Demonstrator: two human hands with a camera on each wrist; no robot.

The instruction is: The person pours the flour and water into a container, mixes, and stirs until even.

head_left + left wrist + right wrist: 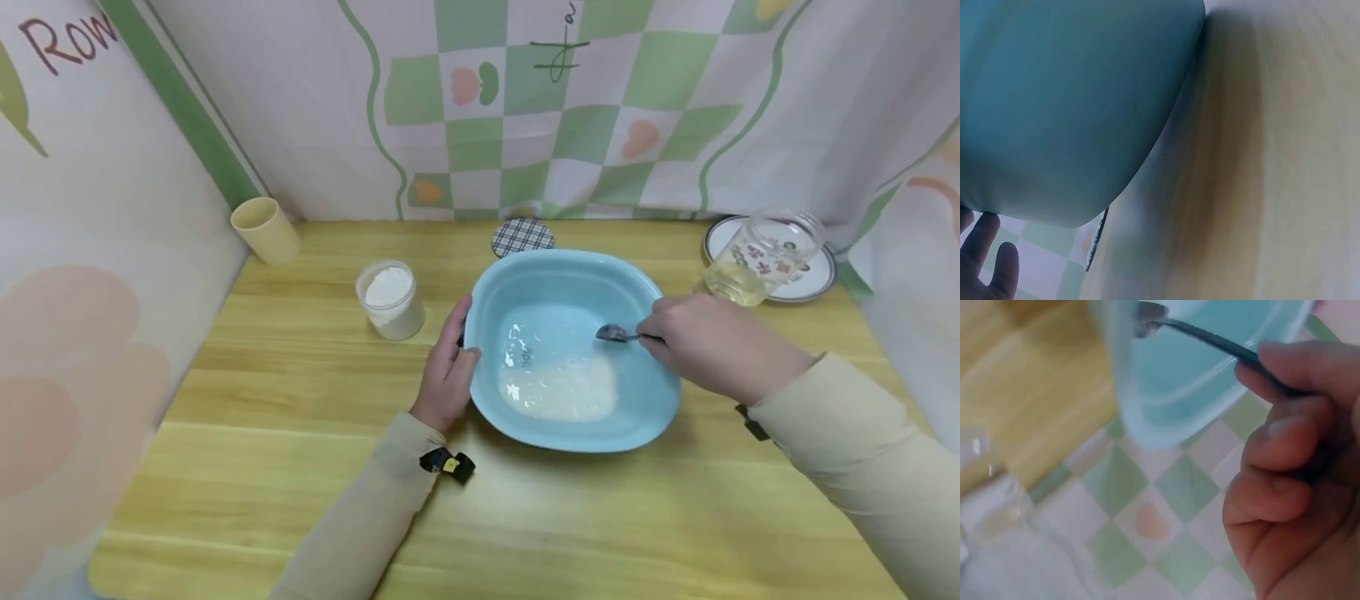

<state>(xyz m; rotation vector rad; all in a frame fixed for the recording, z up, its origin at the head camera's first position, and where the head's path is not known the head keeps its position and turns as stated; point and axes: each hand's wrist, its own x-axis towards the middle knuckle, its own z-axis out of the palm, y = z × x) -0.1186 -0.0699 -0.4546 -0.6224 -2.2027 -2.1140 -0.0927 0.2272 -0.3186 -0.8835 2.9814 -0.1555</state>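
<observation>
A light blue basin (570,275) stands on the table with a pool of milky white liquid (570,392) in its bottom. My left hand (444,375) holds the basin's left side, thumb at the rim; in the left wrist view, some fingers (982,240) touch its outer wall. Over the basin's right side, my right hand (697,342) grips the handle of a metal spoon (613,333). In the right wrist view, the thumb and curled fingers pinch the dark handle (1210,339). The spoon's bowl hangs inside the rim, above the liquid.
A jar of white powder (393,304) stands left of the basin, a yellow cup (266,232) at the back left. Behind the basin lies a checked coaster (521,236). A clear glass jar with pale yellow liquid (738,283) is near a patterned plate (817,279) at the right.
</observation>
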